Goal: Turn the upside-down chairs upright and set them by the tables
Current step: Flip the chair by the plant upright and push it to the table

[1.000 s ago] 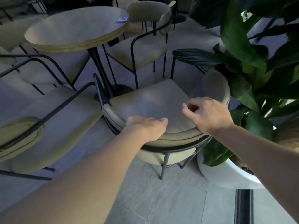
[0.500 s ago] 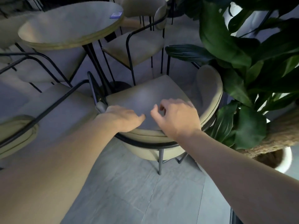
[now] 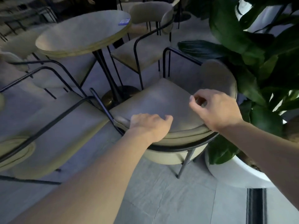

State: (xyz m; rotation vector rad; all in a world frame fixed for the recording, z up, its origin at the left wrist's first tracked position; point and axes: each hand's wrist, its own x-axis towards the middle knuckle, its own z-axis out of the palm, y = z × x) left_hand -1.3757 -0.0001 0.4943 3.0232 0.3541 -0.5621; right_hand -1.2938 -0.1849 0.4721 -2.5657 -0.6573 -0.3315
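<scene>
A beige padded chair (image 3: pixel 161 97) on a black metal frame stands upright right in front of me, its seat facing the round table (image 3: pixel 84 33). Its curved backrest runs along the near side and wraps round to the right. My left hand (image 3: pixel 150 126) lies over the top of the backrest at its left end, fingers hooked over the rim. My right hand (image 3: pixel 213 109) has its heel on the backrest further right, with its fingers loosely curled above the seat and nothing in them.
More beige chairs stand round the table: one beyond it (image 3: pixel 145 50), one close on my left (image 3: pixel 48 135). A blue card (image 3: pixel 124 21) lies on the tabletop. A large leafy plant in a white pot (image 3: pixel 239 173) crowds the chair's right side. A floor grate (image 3: pixel 256 206) lies near right.
Both hands gripped the backrest a second ago, then came close together. Now the right hand has slid back to the right and its fingers have lifted off the rim.
</scene>
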